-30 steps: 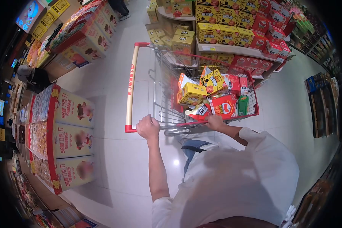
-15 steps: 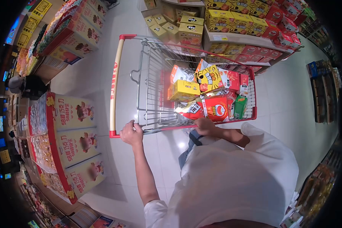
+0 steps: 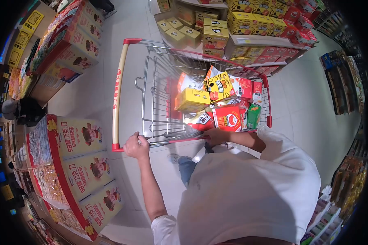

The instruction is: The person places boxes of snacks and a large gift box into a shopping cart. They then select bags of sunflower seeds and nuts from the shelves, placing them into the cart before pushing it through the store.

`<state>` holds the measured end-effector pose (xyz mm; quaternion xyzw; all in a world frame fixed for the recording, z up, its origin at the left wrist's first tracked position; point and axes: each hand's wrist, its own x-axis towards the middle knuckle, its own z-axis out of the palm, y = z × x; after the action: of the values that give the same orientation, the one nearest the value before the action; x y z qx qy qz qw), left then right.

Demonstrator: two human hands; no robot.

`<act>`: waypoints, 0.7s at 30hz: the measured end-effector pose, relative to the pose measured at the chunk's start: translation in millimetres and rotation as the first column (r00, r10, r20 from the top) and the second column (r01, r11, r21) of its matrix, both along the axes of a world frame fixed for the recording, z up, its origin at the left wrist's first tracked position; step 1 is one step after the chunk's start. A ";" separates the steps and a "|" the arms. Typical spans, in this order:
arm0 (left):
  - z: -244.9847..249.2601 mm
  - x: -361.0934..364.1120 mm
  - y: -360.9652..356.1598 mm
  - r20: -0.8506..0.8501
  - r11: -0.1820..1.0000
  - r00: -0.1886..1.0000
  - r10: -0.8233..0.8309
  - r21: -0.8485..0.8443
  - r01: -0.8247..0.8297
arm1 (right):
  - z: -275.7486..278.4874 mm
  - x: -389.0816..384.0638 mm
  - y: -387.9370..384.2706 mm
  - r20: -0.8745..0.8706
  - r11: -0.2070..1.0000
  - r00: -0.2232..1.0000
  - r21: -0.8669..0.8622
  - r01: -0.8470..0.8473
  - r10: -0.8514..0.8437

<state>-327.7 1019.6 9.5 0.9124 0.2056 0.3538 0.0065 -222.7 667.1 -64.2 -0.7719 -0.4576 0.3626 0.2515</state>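
Observation:
A wire shopping cart stands sideways in front of me, its cream push bar with red ends on the left. My left hand is closed around the near side rail, close to the bar's red corner. Farther right along that rail, my right hand is closed on the red rim; its fingers are partly hidden. In the basket lie a yellow box, a yellow-and-black snack pack, a red snack bag, a green pack and several other packets.
Chocolate display boxes line the left side, with a person beyond them. Shelves of yellow snack boxes stand just past the cart's far side. Another shelf unit is at right. Tiled floor lies underneath.
The cart has shifted slightly left in view, with both hands still on its near rail. The left display has slid downward, and my leg and shoe show more below the cart.

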 end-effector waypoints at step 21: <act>-6.0 22.9 212.1 0.021 0.981 0.982 -0.187 -0.045 0.188 | -23.8 -48.5 201.1 0.074 0.918 0.922 -0.089 0.385 -0.380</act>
<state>-304.7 1231.8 3.5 0.9243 0.1267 0.3544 0.0628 -271.2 868.2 -88.0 -0.8679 -0.2857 0.3079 0.2650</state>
